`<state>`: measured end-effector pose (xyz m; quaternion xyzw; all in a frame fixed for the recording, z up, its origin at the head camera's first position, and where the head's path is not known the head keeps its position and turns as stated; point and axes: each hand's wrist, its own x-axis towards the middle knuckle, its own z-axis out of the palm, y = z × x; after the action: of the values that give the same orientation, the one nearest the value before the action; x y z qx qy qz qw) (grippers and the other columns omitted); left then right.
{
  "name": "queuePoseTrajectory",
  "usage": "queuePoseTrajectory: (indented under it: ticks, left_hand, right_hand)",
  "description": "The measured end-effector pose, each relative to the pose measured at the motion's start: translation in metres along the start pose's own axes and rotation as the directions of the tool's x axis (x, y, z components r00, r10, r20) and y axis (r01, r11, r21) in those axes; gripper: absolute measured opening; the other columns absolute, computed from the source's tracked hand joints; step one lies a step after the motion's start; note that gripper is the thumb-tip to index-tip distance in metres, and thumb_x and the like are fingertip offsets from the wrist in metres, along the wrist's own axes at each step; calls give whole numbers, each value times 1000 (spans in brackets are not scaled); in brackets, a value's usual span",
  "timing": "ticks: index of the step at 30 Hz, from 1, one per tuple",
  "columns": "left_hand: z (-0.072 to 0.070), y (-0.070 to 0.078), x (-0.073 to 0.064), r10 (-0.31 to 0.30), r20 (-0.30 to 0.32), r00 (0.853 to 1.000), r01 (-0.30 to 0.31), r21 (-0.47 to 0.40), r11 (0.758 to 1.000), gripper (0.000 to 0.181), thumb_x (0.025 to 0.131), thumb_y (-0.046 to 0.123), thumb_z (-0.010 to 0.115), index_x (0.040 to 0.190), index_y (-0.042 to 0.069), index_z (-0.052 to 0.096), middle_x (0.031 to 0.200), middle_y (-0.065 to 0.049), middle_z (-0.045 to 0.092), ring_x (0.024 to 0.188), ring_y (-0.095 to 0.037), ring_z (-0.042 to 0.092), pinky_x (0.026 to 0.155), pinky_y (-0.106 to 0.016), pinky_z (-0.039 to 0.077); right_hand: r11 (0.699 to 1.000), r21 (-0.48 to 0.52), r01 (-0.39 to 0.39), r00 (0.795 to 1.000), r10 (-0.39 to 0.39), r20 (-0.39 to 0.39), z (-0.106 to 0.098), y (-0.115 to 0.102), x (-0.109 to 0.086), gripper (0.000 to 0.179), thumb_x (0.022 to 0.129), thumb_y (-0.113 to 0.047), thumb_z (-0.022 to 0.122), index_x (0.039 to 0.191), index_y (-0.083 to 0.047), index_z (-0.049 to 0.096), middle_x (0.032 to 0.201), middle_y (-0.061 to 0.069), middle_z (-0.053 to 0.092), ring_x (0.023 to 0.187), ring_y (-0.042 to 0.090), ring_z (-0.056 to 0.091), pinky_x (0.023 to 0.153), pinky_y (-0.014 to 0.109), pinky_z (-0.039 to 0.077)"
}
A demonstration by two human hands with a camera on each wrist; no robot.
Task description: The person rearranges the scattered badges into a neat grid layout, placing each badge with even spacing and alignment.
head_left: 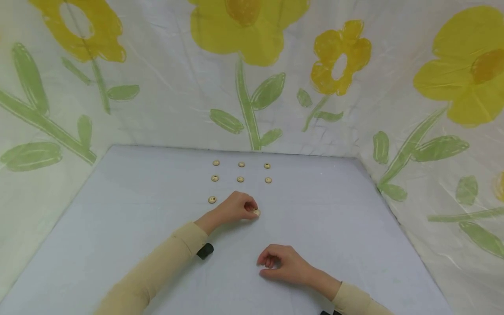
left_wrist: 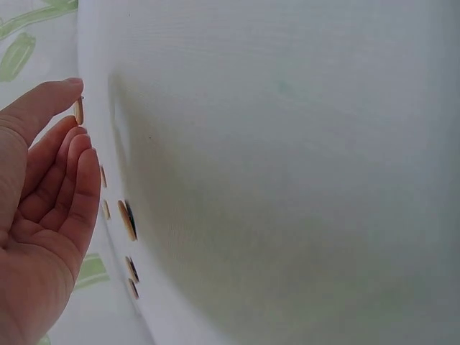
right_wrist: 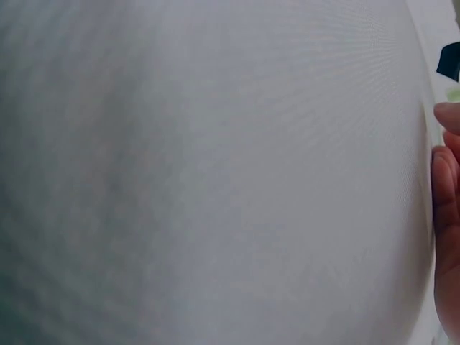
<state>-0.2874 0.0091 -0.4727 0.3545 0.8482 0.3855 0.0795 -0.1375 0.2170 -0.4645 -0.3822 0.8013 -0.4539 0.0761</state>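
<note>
My left hand (head_left: 236, 207) pinches a small round wooden disc (head_left: 257, 212) between thumb and fingertips, close over the table. In the left wrist view that disc (left_wrist: 79, 111) stands on edge between thumb and index finger, with the other fingers bent below it. Beyond this hand, three pale discs form a back row (head_left: 241, 164), and three more lie in a row (head_left: 240, 179) in front of them. A single disc (head_left: 212, 200) lies left of the hand; some discs carry dark marks. Nearer me, my right hand (head_left: 285, 264) rests on the table with loosely curled fingers, holding nothing.
A pale cloth covers the table (head_left: 334, 210). White fabric walls painted with yellow flowers (head_left: 252, 26) and green stems rise along its back and both sides. A dark wrist device (head_left: 205, 251) sits beneath the left sleeve.
</note>
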Motion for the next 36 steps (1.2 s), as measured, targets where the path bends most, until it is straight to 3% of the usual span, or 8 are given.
queuePoseTrajectory:
  ticks: [24, 36]
  left_hand:
    - [26, 2, 48, -47, -104, 993, 52, 47, 998, 12, 82, 15, 77, 89, 7, 73, 76, 3, 63, 72, -9, 54, 69, -25, 46]
    - [30, -2, 57, -63, -116, 991, 72, 74, 995, 11, 81, 15, 77, 87, 6, 72, 76, 2, 65, 72, -10, 57, 70, -25, 47]
  right_hand:
    - [999, -8, 33, 999, -33, -2, -2, 1, 1, 20, 80, 3, 76, 95, -3, 64, 85, 8, 65, 72, 19, 61, 65, 28, 54]
    - [1000, -6, 30, 1000, -30, 4, -1, 3, 1, 19, 82, 2, 75, 96, -3, 64, 85, 8, 65, 72, 18, 62, 66, 26, 54]
